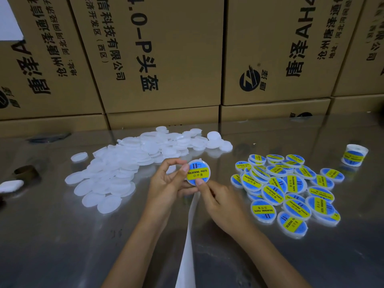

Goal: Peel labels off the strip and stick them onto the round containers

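A round white container [199, 172] with a blue and yellow "SOLDERING PASTE" label on its face is held up above the table's middle. My left hand [169, 183] grips it from the left, thumb on the label's left edge. My right hand [218, 201] pinches its lower edge, thumb pressing the label's bottom. A white backing strip [188, 242] hangs from under my hands down to the bottom edge. Unlabelled white containers [128, 165] lie heaped to the left. Labelled containers [288, 190] are piled to the right.
A label roll [354, 155] stands at the far right on the shiny metal table [62, 235]. A brown tape core [26, 172] and a white object [11, 186] lie at the left edge. Stacked cardboard boxes [166, 59] wall off the back.
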### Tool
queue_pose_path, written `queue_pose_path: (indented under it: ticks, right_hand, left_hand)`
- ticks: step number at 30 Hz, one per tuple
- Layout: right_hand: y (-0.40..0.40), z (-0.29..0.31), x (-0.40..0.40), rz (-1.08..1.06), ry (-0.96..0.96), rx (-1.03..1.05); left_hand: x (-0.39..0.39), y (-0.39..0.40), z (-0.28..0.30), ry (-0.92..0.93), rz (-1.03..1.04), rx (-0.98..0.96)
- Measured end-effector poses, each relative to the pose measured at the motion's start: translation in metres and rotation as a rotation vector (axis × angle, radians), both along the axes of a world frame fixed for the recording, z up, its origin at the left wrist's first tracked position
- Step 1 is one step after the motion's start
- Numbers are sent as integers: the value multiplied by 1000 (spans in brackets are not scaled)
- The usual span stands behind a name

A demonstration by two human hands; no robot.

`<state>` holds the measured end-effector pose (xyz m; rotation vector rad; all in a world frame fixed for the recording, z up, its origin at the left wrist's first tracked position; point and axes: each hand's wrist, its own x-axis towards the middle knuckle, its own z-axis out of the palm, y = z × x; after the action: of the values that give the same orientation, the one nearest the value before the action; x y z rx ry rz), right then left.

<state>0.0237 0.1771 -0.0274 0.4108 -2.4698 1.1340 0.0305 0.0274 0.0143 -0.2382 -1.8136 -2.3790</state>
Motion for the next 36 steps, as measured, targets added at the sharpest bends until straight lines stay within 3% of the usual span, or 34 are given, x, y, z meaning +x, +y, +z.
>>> queue_pose_path:
  ticks: [3,17,21,30,36]
  right_hand:
    - [2,3,-3,-33,-2,-97]
    - [8,7,-1,-91,98,-7]
    - [10,8,-3,-91,64,-60]
    - [10,8,-2,70,-44,-89]
    - [8,7,-2,249,-65,-122]
  left_hand:
    - [-1,-2,0,0,3,-27]
    - [-2,-4,-4,-22,-233,-35]
    - [-1,4,-6,-28,-146,-87]
    - [-4,2,-11,-101,40,-85]
    - [-3,5,-12,-54,-13,-211]
